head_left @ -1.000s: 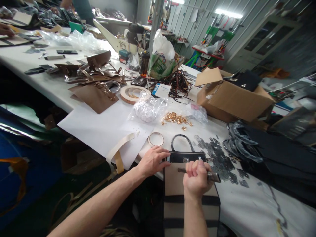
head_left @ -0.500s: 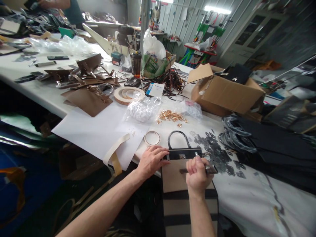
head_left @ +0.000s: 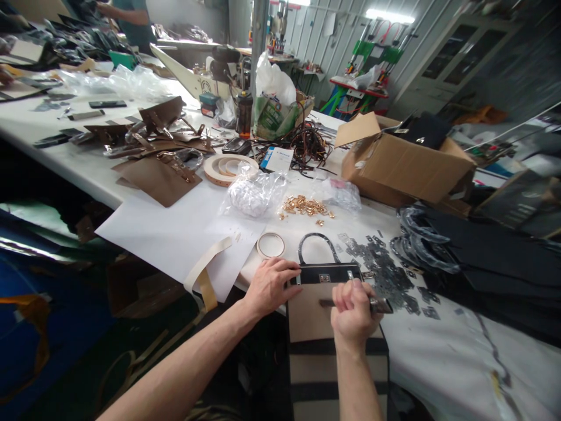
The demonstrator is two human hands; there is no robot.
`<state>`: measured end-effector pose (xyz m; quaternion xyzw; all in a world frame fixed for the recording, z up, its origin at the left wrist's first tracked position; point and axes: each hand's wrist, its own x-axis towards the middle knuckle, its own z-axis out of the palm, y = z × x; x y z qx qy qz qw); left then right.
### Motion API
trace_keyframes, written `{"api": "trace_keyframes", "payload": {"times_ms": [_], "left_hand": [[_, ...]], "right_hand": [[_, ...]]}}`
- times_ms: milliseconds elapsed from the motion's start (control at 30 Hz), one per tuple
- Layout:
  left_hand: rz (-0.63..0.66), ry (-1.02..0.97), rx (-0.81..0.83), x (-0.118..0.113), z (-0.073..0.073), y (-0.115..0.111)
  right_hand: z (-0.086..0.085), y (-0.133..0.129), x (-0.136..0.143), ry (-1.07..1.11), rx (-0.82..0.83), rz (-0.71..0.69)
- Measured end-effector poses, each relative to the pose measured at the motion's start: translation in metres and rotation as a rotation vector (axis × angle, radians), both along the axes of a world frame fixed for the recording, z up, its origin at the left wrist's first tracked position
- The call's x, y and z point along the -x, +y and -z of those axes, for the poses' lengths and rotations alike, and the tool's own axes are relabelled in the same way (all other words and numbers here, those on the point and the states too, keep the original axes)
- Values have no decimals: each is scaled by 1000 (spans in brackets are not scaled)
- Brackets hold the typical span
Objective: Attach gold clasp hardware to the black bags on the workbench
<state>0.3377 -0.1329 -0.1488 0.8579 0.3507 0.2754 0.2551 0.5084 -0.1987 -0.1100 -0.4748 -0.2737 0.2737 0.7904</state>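
A flat handbag panel [head_left: 309, 301] in black and tan lies at the table's front edge, with a black loop handle [head_left: 318, 235] at its far end. Along its dark top strip sit small metal fittings [head_left: 324, 278]. My left hand [head_left: 272, 285] rests on the panel's upper left corner, fingers stretched out and thumb apart. Above the panel's right side, my right hand [head_left: 356, 310] is closed in a fist around a metal hand tool [head_left: 382, 305]. A thin dark end of the tool sticks out left of the fist and a thicker metal end right. Its exact kind is hidden.
Dark metal plates [head_left: 385, 269] are scattered right of the panel. Beyond lie gold-coloured fittings [head_left: 307, 206], a tape roll [head_left: 270, 245] and a plastic bag [head_left: 252, 196]. A cardboard box [head_left: 407, 166] and stacked black pieces [head_left: 482, 257] stand right. A person [head_left: 134, 23] works far left.
My right fist with the tool has shifted very slightly down and to the right. The left hand stays on the panel's corner. The whole view has moved a little.
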Motion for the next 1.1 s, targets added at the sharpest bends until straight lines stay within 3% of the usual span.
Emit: {"api": "trace_keyframes", "payload": {"times_ms": [200,567,767,933,1100], "left_hand": [[30,-25,106,0,1,6],[93,-9,147,2,5,15],[67,-34,166,1,8,14],[70,-25,167,2,9,14],[57,-56,179,2,10,15]], "right_hand": [[-2,15,19,42,-122,-42],[4,31,45,-45,-142,-68],[13,30,56,-161,-87,-1],[17,40,60,-330,71,39],[2,55,48,-183,50,-3]]}}
